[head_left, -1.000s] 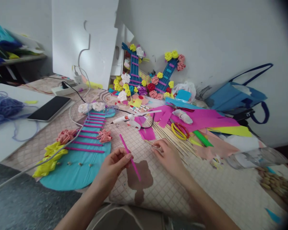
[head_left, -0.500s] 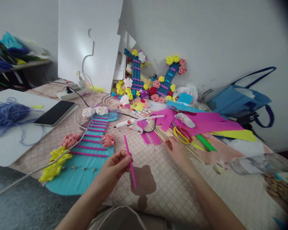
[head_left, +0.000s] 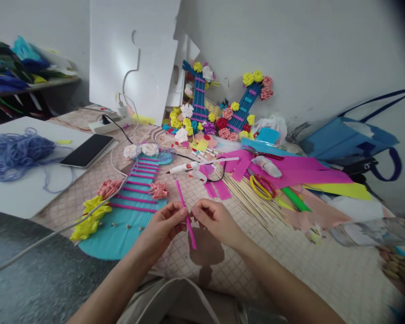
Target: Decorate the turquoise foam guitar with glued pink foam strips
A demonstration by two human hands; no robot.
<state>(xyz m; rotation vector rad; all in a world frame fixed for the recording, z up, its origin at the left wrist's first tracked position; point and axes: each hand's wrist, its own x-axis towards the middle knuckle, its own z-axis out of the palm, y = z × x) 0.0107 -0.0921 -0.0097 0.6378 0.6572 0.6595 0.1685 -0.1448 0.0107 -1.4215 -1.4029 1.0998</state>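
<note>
My left hand pinches a thin pink paper stick near its middle, holding it slanted above the patterned table cloth. My right hand has its fingers closed right beside the stick, touching it at the same spot. Just left of my hands lies a teal guitar-shaped cutout with pink sticks glued across its neck and paper flowers along it. A bundle of thin bamboo skewers lies to the right of my hands.
A glue gun lies beyond my hands, yellow-handled scissors and pink paper sheets to the right. A phone and blue yarn rest on a white board at left. Finished flower guitars lean on the wall.
My right hand has come back from the bamboo skewers to the pink stick and closed beside my left hand. My left hand kept the stick throughout.
</note>
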